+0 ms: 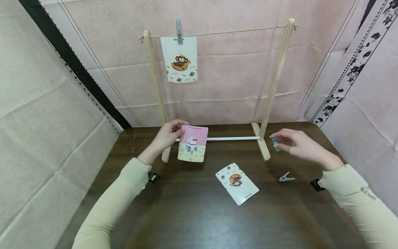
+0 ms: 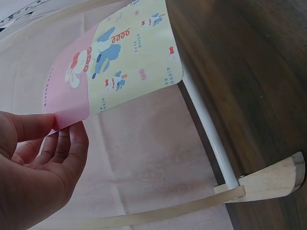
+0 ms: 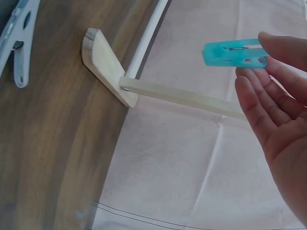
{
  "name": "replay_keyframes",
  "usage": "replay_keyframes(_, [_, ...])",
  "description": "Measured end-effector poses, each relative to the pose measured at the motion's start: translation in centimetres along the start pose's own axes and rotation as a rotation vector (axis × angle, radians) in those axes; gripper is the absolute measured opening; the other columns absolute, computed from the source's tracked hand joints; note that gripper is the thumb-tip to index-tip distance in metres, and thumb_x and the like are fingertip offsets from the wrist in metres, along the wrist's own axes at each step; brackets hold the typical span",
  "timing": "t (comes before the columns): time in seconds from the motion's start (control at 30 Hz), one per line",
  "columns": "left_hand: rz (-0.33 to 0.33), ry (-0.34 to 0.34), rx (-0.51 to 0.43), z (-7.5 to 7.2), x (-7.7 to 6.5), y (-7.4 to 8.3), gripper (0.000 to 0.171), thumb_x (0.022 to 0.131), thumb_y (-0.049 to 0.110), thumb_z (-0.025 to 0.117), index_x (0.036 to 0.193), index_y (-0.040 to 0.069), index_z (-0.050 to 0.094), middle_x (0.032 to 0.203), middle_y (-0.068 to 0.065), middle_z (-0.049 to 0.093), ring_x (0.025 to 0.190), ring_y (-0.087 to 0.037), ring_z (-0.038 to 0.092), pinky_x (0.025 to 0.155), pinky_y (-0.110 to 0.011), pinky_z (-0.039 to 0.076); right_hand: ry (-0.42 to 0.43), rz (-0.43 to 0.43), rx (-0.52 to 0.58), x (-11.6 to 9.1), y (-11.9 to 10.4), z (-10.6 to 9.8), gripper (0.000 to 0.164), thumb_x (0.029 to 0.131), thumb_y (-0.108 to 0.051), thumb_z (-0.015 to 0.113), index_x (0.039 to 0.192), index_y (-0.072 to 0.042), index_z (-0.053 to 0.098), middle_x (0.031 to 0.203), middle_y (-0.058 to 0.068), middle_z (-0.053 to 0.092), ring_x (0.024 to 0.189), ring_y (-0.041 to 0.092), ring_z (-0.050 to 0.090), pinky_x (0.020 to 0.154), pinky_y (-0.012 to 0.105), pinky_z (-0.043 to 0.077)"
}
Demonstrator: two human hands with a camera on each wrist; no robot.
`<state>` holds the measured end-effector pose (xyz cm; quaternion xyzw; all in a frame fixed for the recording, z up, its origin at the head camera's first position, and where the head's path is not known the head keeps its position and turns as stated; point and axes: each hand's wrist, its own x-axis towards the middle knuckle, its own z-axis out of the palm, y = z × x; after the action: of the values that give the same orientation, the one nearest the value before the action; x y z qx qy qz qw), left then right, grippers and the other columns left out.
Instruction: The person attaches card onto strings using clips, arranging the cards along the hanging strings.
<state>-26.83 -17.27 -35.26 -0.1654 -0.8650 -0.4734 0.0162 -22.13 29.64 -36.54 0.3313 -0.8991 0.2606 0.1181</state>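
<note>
Between thumb and fingers, my left hand [image 1: 169, 134] pinches the upper left corner of a pink and yellow rabbit card [image 1: 192, 143], held up near the rack's left post. The left wrist view shows the same card [image 2: 115, 62] tilted, gripped at its pink end. My right hand [image 1: 300, 143] holds a teal clothespin [image 3: 235, 52] by one end, beside the rack's right foot. A white monkey card [image 1: 179, 59] hangs from the rope, clipped by a grey clothespin [image 1: 179, 31]. Another monkey card [image 1: 237, 183] lies on the table, and a grey clothespin [image 1: 286, 177] lies below my right hand.
A wooden rack with a right post [image 1: 276, 76] and left post [image 1: 155, 76] carries a rope [image 1: 236, 31] across its top. A white bar [image 1: 233, 138] joins its feet low down. Pale cloth [image 1: 224, 90] hangs behind the dark wooden table [image 1: 186, 214].
</note>
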Motion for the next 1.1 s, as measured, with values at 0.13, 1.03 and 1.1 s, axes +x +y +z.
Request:
replay_keyframes(0.13, [0.013,0.011,-0.009,-0.3,0.1,0.0,0.025,0.101,0.002,0.055,0.124,0.002,0.065,0.108,-0.016,0.066,0.095,-0.027,0.062,0.081,-0.038,0.053,0.041,-0.044,-0.019,0.4,0.0,-0.4,0.033,0.086,-0.002,0.078,0.115,-0.014,0.070,0.096,-0.011,0.066,0.085,0.004,0.061,0.069,0.021,0.049])
replay_keyframes(1.03, [0.050,0.059,-0.003,-3.7,0.8,3.6,0.026,0.103,0.006,0.056,0.127,0.003,0.064,0.111,-0.017,0.065,0.096,-0.027,0.061,0.084,-0.038,0.052,0.045,-0.119,-0.076,2.6,-0.8,-2.5,0.032,0.085,0.001,0.077,0.113,-0.012,0.071,0.094,-0.011,0.067,0.084,0.002,0.060,0.071,0.015,0.045])
replay_keyframes(1.1, [0.056,0.062,-0.007,-3.9,0.8,4.0,0.027,0.103,0.006,0.056,0.128,0.003,0.064,0.112,-0.017,0.065,0.096,-0.027,0.061,0.081,-0.034,0.053,0.050,-0.120,-0.072,2.7,-0.8,-2.6,0.031,0.085,0.002,0.077,0.113,-0.012,0.071,0.094,-0.011,0.068,0.084,0.002,0.061,0.071,0.016,0.046])
